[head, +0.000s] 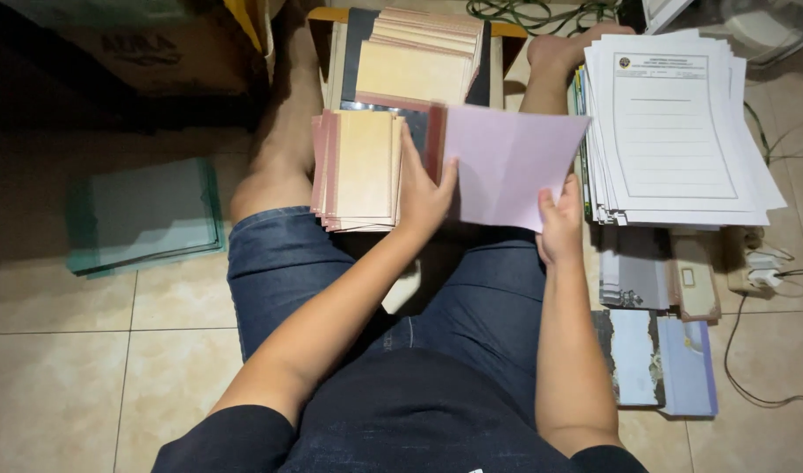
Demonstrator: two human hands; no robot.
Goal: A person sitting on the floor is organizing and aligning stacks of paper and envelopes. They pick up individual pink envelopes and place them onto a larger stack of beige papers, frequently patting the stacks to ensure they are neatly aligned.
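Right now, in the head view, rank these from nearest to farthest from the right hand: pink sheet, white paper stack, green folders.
1. Pink sheet: held in the right hand.
2. White paper stack: just to its right, on the floor.
3. Green folders: far left, beyond the legs.

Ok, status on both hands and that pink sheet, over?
Left hand and right hand grip pink sheet at its lower edge. Sheet held above the lap. Card stack beside the left hand.

Part of the far card stack [419, 61] is cut off by the top edge. The left hand's [423, 193] fingertips are hidden behind the pink sheet [507, 162]. The white form stack [673, 131] covers folders beneath; its printing is too small to read.
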